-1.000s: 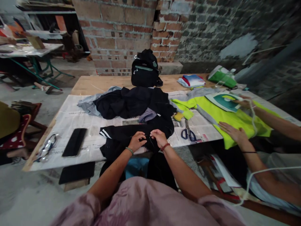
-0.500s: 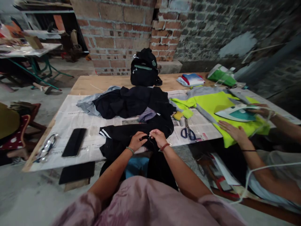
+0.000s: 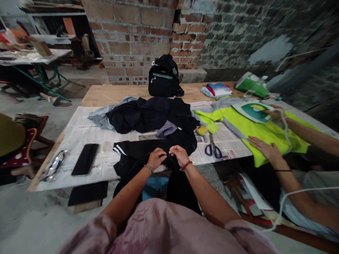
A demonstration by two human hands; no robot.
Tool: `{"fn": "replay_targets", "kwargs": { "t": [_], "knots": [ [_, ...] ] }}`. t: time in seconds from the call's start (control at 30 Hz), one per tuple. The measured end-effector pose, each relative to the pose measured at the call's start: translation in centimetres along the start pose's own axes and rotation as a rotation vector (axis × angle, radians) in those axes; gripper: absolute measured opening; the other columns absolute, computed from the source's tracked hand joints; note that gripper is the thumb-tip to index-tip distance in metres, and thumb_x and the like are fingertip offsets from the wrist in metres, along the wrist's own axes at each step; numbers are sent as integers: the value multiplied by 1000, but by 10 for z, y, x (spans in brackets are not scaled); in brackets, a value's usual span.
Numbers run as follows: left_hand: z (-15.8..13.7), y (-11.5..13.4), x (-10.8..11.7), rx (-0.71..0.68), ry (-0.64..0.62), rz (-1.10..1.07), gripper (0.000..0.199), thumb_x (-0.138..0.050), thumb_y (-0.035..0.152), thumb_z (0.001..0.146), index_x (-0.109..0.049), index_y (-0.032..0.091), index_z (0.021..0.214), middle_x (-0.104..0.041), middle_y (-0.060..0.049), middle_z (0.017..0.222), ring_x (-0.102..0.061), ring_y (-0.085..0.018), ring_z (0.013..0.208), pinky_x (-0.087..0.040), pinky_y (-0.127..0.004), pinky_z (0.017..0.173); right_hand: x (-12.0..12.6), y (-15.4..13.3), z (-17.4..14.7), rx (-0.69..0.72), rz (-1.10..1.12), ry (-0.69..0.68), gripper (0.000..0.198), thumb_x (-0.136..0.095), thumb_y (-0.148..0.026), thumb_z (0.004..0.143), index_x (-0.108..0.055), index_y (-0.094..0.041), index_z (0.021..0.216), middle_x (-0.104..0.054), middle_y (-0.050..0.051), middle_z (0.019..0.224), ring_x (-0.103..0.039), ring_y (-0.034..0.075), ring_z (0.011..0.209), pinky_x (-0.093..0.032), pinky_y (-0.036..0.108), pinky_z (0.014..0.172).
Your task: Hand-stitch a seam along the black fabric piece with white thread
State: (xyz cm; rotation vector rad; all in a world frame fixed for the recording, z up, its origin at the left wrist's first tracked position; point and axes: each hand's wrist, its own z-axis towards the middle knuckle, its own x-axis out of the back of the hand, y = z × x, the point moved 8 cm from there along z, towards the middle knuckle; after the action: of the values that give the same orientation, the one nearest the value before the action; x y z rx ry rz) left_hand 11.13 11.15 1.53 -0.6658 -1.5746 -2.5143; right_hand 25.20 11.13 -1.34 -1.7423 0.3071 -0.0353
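My left hand (image 3: pixel 156 159) pinches the edge of a black garment (image 3: pixel 139 149) with white stripes on one end, lying along the table's front edge. Close beside it, my right hand (image 3: pixel 179 155) is closed, thumb and fingertips together, over the same cloth. A small pale glint shows at those fingertips, too tiny to name. Dark clothes (image 3: pixel 143 114) are heaped behind, with a purple-grey piece of cloth (image 3: pixel 166 129) among them. Scissors (image 3: pixel 213 148) with dark blue handles lie to the right, near a small yellow piece (image 3: pixel 201 130).
At right a co-worker's hand holds an iron (image 3: pixel 251 112) over a neon-yellow garment (image 3: pixel 238 123); the other hand lies flat on it. A white cord (image 3: pixel 282 201) hangs nearby. A phone (image 3: pixel 85 159) and glasses (image 3: pixel 55 165) lie left. A black backpack (image 3: pixel 164 83) stands behind.
The co-worker's iron has moved away from the near side and left across the yellow garment. My two hands stay close together on the black garment, with only slight finger movement.
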Motion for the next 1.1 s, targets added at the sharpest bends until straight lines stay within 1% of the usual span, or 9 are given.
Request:
{"fn": "replay_targets", "kwargs": {
  "t": [0.1,0.27,0.4,0.53,0.6,0.7,0.77,0.87,1.1],
  "knots": [
    [1,-2,-2,2,-6,10,9,-61,14,69,-66,19,75,-57,-2,79,-54,-10,73,-43,-20,60,-1,2,0,-5,-30,-12,14,-64,-25,56,-57,-14,63,-59,-1,53,-50,7,48,-39,20,50],
    [2,-6,-5,30,-21,23,9,-60,15,70,-66,19,74,-57,-1,78,-55,-10,73,-44,-22,67,-4,2,2,-40,-94,-29,11,-63,-21,57,-56,-14,62,-59,-1,52,-50,7,46,-38,19,48],
    [2,-5,-8,13,-71,46,10,-59,13,70,-66,20,74,-56,-1,79,-54,-10,74,-44,-23,70,-8,-6,5,-126,-276,-36,3,-58,-15,59,-55,-14,59,-57,-2,48,-46,6,39,-35,18,42],
    [1,-3,-6,2,-71,27,9,-58,13,70,-65,19,74,-56,0,76,-54,-10,72,-43,-22,68,-18,-28,12,-71,-455,-105,5,-56,-12,59,-55,-15,56,-55,-3,45,-43,5,36,-32,17,38],
    [1,-2,-2,11,-38,13,12,-61,14,67,-64,19,78,-56,-1,78,-52,-9,69,-43,-21,64,-19,-36,15,-38,-449,-107,5,-57,-12,59,-55,-15,56,-55,-3,45,-44,5,37,-32,17,38],
    [0,0,5,31,6,8,22,-66,15,62,-62,18,84,-55,-1,83,-47,-8,62,-43,-21,59,-15,-37,18,-46,-372,-89,4,-58,-15,60,-55,-15,57,-57,-3,47,-44,5,38,-32,16,39],
    [-1,1,7,30,22,10,21,-66,14,61,-62,18,81,-55,-1,83,-45,-6,59,-42,-21,58,-11,-33,17,-68,-318,-75,4,-58,-16,60,-55,-15,59,-58,-2,48,-44,5,38,-32,16,39],
    [0,1,5,23,14,6,13,-64,14,64,-63,17,76,-56,-1,80,-47,-7,60,-42,-20,58,-8,-26,13,-73,-284,-47,4,-58,-17,60,-54,-15,60,-58,-3,49,-44,5,38,-34,17,40],
    [1,-3,-5,42,-52,19,9,-59,14,71,-66,18,73,-58,0,71,-54,-9,66,-43,-21,64,-21,-26,9,-16,-486,-142,4,-56,-14,60,-55,-16,56,-55,-4,45,-45,6,37,-34,17,39]
  ]
}}
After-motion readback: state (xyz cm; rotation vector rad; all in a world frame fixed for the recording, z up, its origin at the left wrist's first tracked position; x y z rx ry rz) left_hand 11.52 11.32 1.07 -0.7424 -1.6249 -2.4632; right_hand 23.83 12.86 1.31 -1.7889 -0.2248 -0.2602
